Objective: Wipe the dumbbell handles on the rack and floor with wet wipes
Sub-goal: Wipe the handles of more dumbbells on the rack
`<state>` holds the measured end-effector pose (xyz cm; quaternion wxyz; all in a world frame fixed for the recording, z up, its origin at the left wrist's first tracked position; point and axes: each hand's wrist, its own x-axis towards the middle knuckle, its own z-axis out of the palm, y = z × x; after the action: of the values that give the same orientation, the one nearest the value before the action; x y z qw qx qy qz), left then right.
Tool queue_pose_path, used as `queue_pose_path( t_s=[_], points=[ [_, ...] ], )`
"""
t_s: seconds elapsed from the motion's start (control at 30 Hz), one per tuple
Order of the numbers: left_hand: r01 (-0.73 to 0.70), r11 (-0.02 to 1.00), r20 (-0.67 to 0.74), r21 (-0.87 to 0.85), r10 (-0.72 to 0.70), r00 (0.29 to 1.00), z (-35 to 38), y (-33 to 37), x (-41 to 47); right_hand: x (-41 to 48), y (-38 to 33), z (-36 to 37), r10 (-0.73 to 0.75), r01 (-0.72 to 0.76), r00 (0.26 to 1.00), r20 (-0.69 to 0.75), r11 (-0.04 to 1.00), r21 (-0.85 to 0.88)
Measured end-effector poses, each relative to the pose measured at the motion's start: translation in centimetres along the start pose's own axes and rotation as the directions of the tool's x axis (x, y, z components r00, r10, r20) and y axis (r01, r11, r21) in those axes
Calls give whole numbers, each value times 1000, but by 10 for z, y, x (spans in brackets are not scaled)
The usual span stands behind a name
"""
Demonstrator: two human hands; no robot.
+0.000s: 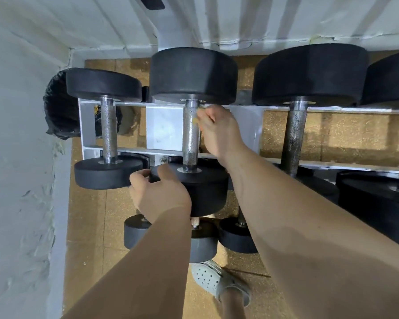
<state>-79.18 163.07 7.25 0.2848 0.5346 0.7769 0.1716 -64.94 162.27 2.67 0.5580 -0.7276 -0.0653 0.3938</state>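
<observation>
Forearms (309,249) are reaching toward a white metal rack (164,127) that is standing on speckled brown floor tiles (90,226) in a corner of white walls (21,157). On the rack, the left hand (159,192) is gripping the near head of the middle dumbbell (194,74). The right hand (217,132) is pressing bunched fingers against its knurled handle (190,139); whether they are pinching anything, I cannot tell. Smaller dumbbells (235,238) are lying on the floor below.

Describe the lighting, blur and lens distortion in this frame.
Head view: the fisheye lens bows the rack rails and wall panels. Head view: soft, even light, with a mild sheen on the leftmost dumbbell handle. Head view: the right hand is slightly blurred at its fingertips beside the middle dumbbell; the left hand gripping it is sharp.
</observation>
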Motion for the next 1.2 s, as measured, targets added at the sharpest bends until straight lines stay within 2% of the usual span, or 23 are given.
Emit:
queue_pose_path(
  t_s=[0.1, 0.17, 0.27, 0.33, 0.43, 0.5, 0.57, 0.63, 0.7, 0.73, 0.77, 0.83, 0.9, 0.93, 1.0, 1.1, 1.2],
  points=[
    [-7, 1000, 1, -2, 7, 1000, -1, 1, -1, -15, 8, -3, 100, -82, 986, 136, 987, -137],
    [-9, 1000, 1, -1, 9, 1000, -1, 2, -2, -31, 15, -12, 113, -27, 958, 263, 950, -311],
    [-13, 1000, 2, 7, 13, 1000, -2, 3, -2, -42, 11, -18, 185, 6, 905, 384, 895, -446],
    [-16, 1000, -2, 14, 16, 1000, -1, 2, -2, -39, 6, -17, 117, 37, 928, 353, 915, -401],
    [-11, 1000, -13, 6, 11, 1000, 0, -1, 0, -29, -1, -8, -27, 54, 980, 197, 990, -134],
    [2, 1000, -10, 5, -1, 1000, 1, -3, 1, -25, 1, -3, 21, -8, 991, 132, 995, -98],
    [9, 1000, -14, 8, -9, 1000, 0, -2, 1, -25, 10, -3, 107, -87, 980, 166, 989, -120],
    [10, 1000, -15, 14, -9, 1000, 0, 0, 1, -30, 19, -10, 220, -124, 926, 307, 945, -304],
    [2, 1000, -8, 17, -2, 1000, -1, 1, 0, -34, 23, -15, 338, -76, 845, 415, 844, -532],
    [3, 1000, -6, 19, -3, 1000, -1, 0, 0, -35, 22, -17, 361, -52, 827, 431, 812, -581],
    [6, 1000, -7, 18, -6, 1000, -2, 0, 1, -35, 19, -16, 343, -35, 834, 431, 814, -580],
    [9, 1000, -1, 23, -9, 1000, -1, -1, 0, -36, 11, -16, 204, -16, 906, 371, 892, -452],
    [10, 1000, -3, 20, -10, 1000, -1, 0, 0, -30, -1, -10, 24, 31, 977, 210, 967, -254],
    [10, 1000, -7, 17, -9, 1000, -1, 0, 1, -23, -6, -7, -53, 79, 989, 135, 978, -194],
    [0, 1000, -10, 15, 0, 1000, 0, 0, 1, -11, -12, 1, -153, 159, 987, 47, 968, -194],
    [-19, 1000, -11, 21, 20, 1000, 1, -2, 1, -9, -3, 5, -252, 243, 968, -7, 941, -237],
    [-36, 999, -7, 20, 36, 999, 1, -3, 1, -17, 3, 1, -268, 266, 963, 19, 940, -214]
  ],
)
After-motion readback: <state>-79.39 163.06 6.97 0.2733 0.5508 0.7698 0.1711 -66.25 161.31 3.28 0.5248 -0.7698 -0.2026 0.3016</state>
